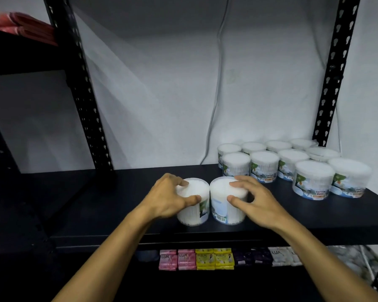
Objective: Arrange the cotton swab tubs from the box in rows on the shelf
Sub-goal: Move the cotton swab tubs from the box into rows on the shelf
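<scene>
Two cotton swab tubs [210, 203] upright, touching, near front edge of black shelf [96, 192]; left hand [169, 198] grips left tub top, right hand [252, 200] grips right tub top; tub rows [292, 164] at back right; soap packs [205, 259] on shelf below

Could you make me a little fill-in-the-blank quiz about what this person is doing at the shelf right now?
1. Each hand, the left hand and the right hand, grips one ____ from above.
2. The two held tubs stand ____ each other.
3. The rows of tubs already placed sit at the shelf's ____ end.
4. The soap packs lie on the shelf ____.

Missing words: tub; beside; right; below
</scene>
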The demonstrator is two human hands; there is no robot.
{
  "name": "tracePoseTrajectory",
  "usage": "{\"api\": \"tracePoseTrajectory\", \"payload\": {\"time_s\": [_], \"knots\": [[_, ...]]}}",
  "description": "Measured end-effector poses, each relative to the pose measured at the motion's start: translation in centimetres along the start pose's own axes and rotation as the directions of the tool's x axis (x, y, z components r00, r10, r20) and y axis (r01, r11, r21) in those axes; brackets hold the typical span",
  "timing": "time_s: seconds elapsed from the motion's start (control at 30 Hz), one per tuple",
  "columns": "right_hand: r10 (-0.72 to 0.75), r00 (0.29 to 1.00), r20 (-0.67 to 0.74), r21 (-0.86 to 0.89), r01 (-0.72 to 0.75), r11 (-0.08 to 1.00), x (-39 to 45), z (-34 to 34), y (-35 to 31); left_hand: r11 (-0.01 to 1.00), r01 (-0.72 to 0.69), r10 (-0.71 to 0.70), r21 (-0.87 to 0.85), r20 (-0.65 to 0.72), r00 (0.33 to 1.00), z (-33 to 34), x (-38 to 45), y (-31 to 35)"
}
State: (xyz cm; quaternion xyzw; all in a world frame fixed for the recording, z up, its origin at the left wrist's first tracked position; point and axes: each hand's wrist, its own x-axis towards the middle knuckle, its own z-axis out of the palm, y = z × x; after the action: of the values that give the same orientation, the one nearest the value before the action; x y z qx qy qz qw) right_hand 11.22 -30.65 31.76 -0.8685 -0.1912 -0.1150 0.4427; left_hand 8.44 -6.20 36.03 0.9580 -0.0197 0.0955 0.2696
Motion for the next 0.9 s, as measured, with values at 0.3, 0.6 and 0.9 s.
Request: {"api": "tracePoseTrajectory", "payload": {"time_s": [0.3, 0.6, 0.9], "knots": [[0.010, 0.996, 0.087, -0.034, -0.007, 0.999, 0.3, -0.9, 0.0, 0.997, -0.045, 0.051, -0.059, 0.108, 0.993, 0.0, 0.3, -0.9], [0.024, 0.952, -0.305, -0.129, -0.066, 0.989, -1.0, 3.2, -1.1, 0.981, 0.140, -0.111, 0.131, -0.207, 0.972, 3.1, -0.7, 1.8], [0.039, 0.995, -0.094, 0.059, -0.033, 0.998, 0.4, 0.8, 0.7, 0.988, 0.051, -0.058, -0.143, -0.044, 0.997, 1.8, 0.6, 0.9]]}}
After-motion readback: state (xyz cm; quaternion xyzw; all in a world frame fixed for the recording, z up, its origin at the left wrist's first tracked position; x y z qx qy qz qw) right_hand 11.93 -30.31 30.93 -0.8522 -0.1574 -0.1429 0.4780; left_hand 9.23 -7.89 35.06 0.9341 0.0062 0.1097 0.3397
